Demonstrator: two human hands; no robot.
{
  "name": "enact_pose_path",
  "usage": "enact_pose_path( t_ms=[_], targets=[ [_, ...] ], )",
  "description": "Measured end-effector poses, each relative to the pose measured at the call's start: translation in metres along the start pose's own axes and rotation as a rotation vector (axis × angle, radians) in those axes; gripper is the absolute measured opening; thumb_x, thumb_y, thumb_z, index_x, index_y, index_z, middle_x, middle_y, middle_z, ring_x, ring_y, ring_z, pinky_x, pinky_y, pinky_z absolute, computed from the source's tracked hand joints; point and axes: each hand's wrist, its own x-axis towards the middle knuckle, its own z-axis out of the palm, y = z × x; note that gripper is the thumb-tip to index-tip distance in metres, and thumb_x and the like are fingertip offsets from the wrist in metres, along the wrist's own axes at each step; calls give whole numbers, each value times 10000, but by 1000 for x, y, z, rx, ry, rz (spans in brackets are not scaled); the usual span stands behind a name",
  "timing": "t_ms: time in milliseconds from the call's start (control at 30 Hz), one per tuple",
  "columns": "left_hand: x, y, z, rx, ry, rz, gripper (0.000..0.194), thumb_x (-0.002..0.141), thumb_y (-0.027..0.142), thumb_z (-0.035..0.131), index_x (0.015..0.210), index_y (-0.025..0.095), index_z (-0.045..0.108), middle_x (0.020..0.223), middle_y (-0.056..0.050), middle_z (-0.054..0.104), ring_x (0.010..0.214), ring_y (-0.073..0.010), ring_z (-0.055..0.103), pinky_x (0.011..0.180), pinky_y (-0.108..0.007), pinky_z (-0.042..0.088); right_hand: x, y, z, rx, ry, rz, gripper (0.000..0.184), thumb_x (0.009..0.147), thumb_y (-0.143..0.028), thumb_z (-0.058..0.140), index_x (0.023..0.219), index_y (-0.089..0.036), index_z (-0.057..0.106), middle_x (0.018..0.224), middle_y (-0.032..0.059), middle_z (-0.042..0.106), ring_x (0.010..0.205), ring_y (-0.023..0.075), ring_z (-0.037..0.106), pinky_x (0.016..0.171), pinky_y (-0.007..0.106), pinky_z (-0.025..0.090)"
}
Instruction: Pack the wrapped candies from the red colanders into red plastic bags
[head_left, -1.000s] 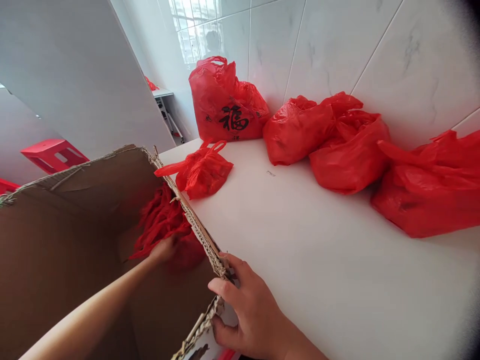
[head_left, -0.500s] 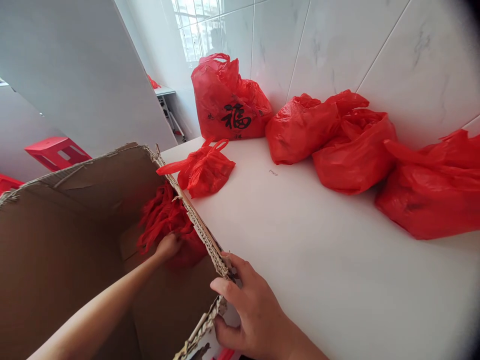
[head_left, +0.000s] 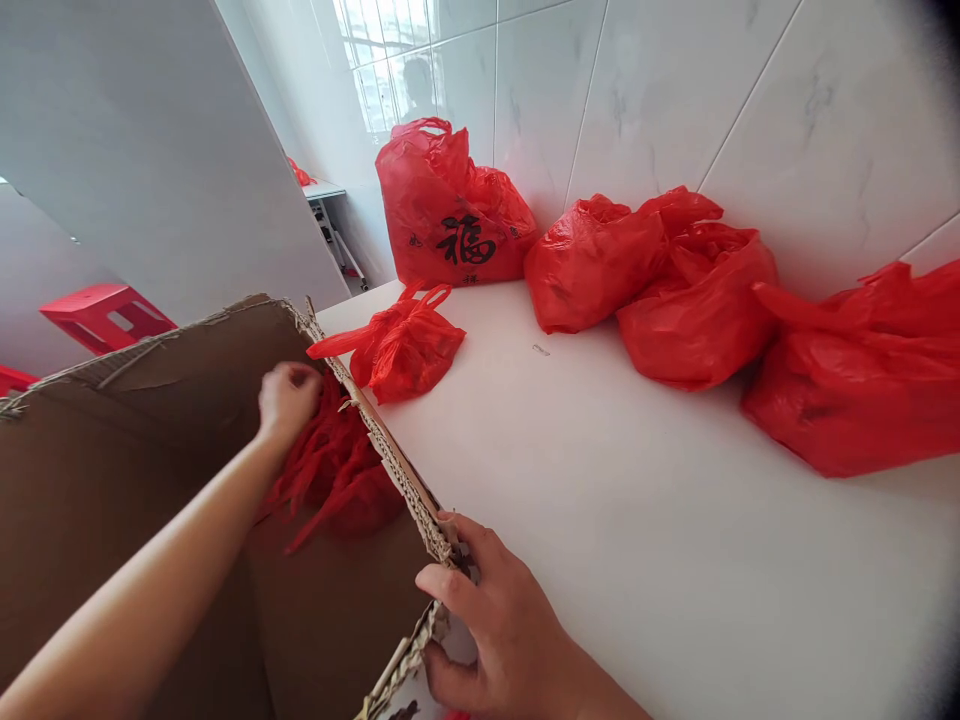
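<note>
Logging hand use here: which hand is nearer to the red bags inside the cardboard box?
Left. The left hand is inside the cardboard box, beside the red bags; the right hand is farther off, gripping the torn rim.

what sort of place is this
Perhaps an indoor workroom or storeroom: there's a tiled wall, a white table bearing red plastic bags, and a red stool beyond.
</note>
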Motion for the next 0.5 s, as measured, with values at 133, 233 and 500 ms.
enact_pose_path(
  t_ms=[133,233,500],
  targets=[
    [36,67,-55,-14,182,161,456,1001,401,295,1286,96,478,1267,-112,525,1130,-203,491,1011,-407,351,0,0,1,-1,4,1,503,609,-233,655,1107,-253,591,1348,101,433,1040,235,554,880,360,496],
    [39,118,-48,-1,26,311,442,863,520,553,961,109,684,1076,-71,622,1196,-306,464,1056,-492,246,0,-1,2,-19,5,15,501,610,-245,662,1107,-258,601,1367,100,427,1056,241,554,890,364,494],
    [34,139,-49,-238,-182,346,537,861,548,498,924,34,639,1018,-99,643,1062,-307,584,920,-445,409,-2,0,2,-5,16,-4,493,626,-283,677,1113,-254,605,1362,108,434,1067,241,557,890,357,494]
  ],
)
